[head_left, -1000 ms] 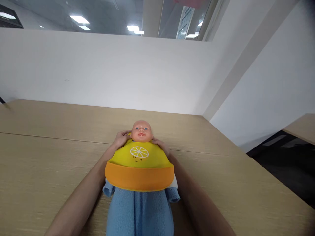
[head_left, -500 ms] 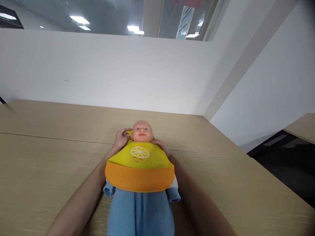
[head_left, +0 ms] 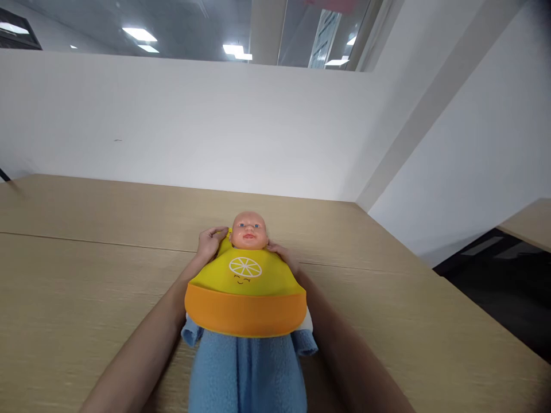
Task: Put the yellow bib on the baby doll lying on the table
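A baby doll [head_left: 248, 229] in blue fleece clothes [head_left: 247, 373] lies face up on the table, its head toward the wall. Over its chest spreads a yellow bib [head_left: 267, 267] with a lemon-slice print and an orange catch pocket [head_left: 245, 314]. My left hand [head_left: 209, 241] is beside the doll's head, closed on the bib's yellow neck strap. On the other side of the neck, my right hand [head_left: 282, 253] is partly behind the doll and bib; its fingertips are hidden, so I cannot see what they hold.
The wooden table [head_left: 107, 287] has a seam running across it. A white wall [head_left: 193, 126] rises behind, with a window [head_left: 185, 28] above it. To the right are a white side wall [head_left: 465, 149] and another wooden surface [head_left: 531, 223] with a dark space below.
My left hand has shifted slightly left, drawing the bib's neck strap outward beside the doll's head. The strap end showing above the fingers is now mostly covered. My right hand stays about where it was.
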Tool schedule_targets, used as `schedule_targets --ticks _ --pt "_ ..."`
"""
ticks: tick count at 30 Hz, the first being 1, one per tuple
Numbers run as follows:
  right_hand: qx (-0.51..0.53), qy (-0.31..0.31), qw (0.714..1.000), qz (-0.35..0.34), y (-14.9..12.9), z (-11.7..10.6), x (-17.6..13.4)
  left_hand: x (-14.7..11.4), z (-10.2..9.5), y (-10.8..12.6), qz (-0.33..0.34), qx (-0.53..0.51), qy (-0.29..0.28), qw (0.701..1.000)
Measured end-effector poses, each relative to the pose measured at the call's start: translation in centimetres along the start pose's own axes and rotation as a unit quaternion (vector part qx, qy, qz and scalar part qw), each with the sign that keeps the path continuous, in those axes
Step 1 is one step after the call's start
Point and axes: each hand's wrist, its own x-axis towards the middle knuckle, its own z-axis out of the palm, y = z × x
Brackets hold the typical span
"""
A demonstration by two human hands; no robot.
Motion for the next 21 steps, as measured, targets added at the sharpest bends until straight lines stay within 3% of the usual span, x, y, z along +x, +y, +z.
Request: schedule_targets --ticks 3,7,12,17,21 --pt "0.025 -0.021 0.999 0.008 0.1 -0.2 0.1 -0.2 0.0 0.3 0.0 -0.025 -0.002 1.0" --pt "0.023 0.003 1.0 0.005 0.8 -0.5 0.3 0.2 -0.8 0.1 -0.039 -0.032 -0.024 0.998" --pt "0.043 -0.005 0.999 0.001 1.5 -0.8 0.5 0.5 -1.8 0.0 -0.079 -0.006 -0.08 0.994" --pt "0.064 -0.004 0.998 0.015 0.8 -0.3 0.0 -0.4 -1.4 1.0 -0.095 -0.04 -0.097 0.99" --pt "0.09 -0.065 0.994 0.016 0.3 0.0 -0.3 -1.0 -1.6 1.8 -0.098 0.007 -0.104 0.99"
